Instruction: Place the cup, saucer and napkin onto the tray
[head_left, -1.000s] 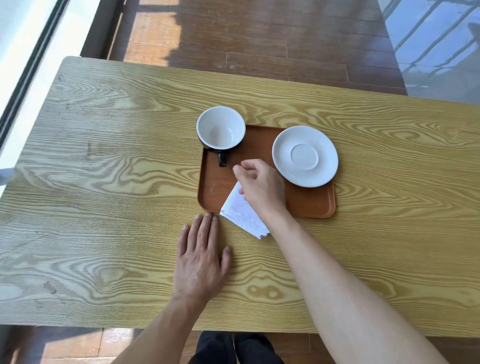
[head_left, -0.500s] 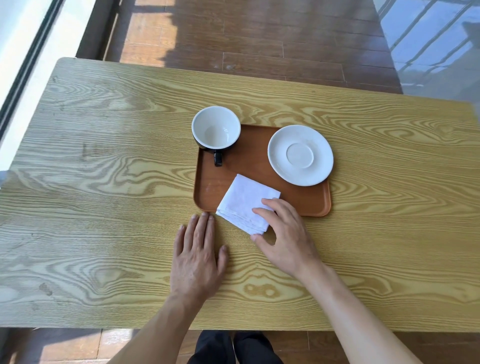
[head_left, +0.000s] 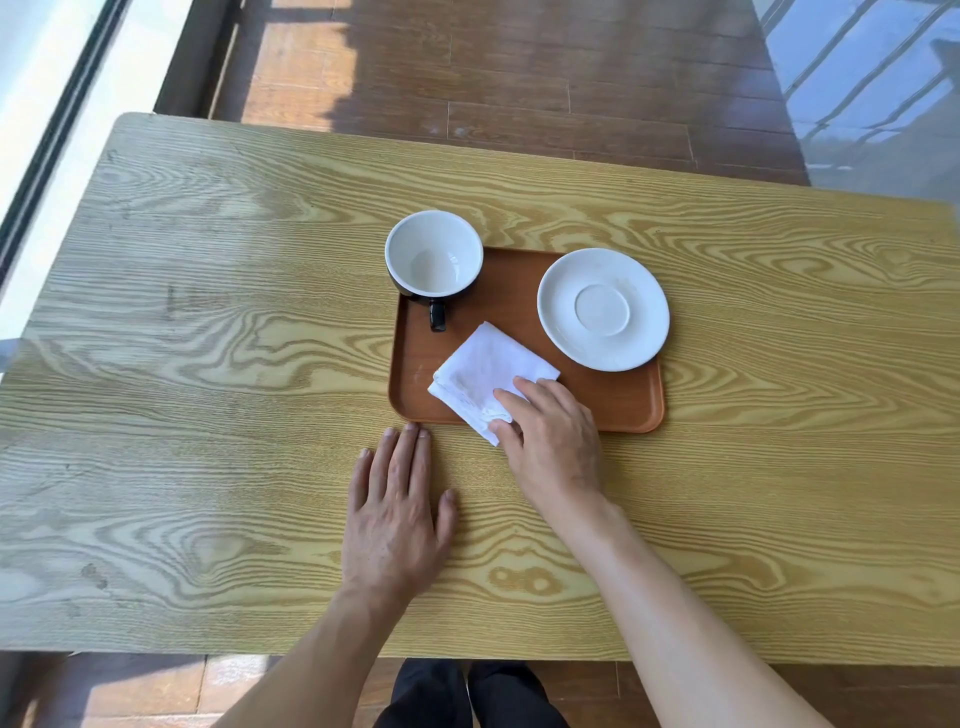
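A brown tray (head_left: 613, 400) lies on the wooden table (head_left: 208, 364). At the tray's far left corner stands a cup (head_left: 434, 254), black outside and white inside, its handle pointing toward me. The white saucer (head_left: 602, 309) rests on the tray's right side, its edge slightly over the rim. A folded white napkin (head_left: 483, 364) lies on the near part of the tray, one corner hanging over the front rim. My right hand (head_left: 556, 447) pinches that near corner, fingers on top and thumb at the edge. My left hand (head_left: 395, 514) lies flat on the table, fingertips just short of the tray.
The table's far edge drops to a dark wooden floor (head_left: 519, 78). A bright window frame (head_left: 57, 130) runs along the left. My legs (head_left: 467, 696) show below the near table edge.
My right hand came back from beside the cup to the napkin's near corner. The napkin has slid a little farther onto the tray. My left hand stayed flat.
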